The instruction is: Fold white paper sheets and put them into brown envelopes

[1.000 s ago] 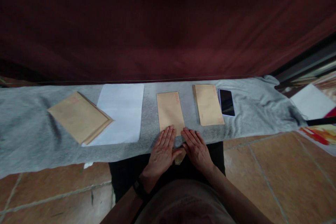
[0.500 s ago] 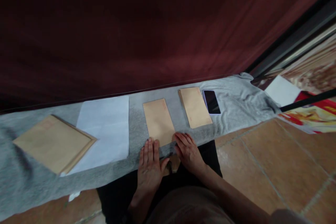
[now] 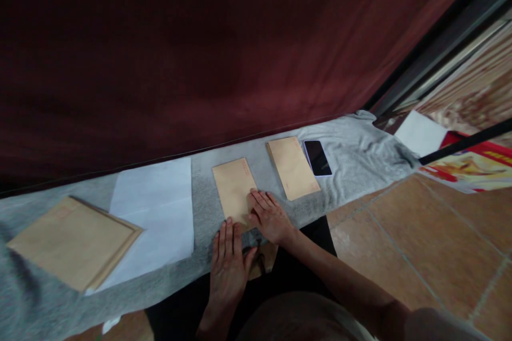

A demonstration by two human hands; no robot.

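Observation:
A brown paper envelope (image 3: 232, 186) lies flat on the grey cloth in front of me. My left hand (image 3: 229, 258) rests with outstretched fingers, its fingertips on the envelope's near left corner. My right hand (image 3: 270, 216) lies flat across the envelope's right edge, fingers extended and covering part of it. To the right is a small stack of brown envelopes (image 3: 294, 168), beside a dark-screened phone (image 3: 318, 158). Farther left, a stack of larger-looking brown envelopes (image 3: 74, 240) overlaps white paper sheets (image 3: 160, 213).
The grey cloth (image 3: 352, 144) covers a long narrow surface against a dark red curtain-like backdrop (image 3: 240, 53). A dark bar (image 3: 468, 141) crosses at the right, near a white sheet (image 3: 420, 133) and a colourful printed package (image 3: 476, 165). Tiled floor (image 3: 400, 240) shows below.
My right hand has moved up and left, from the envelope's lower right corner onto its right side. My left hand stays at the near left corner. The view has shifted slightly.

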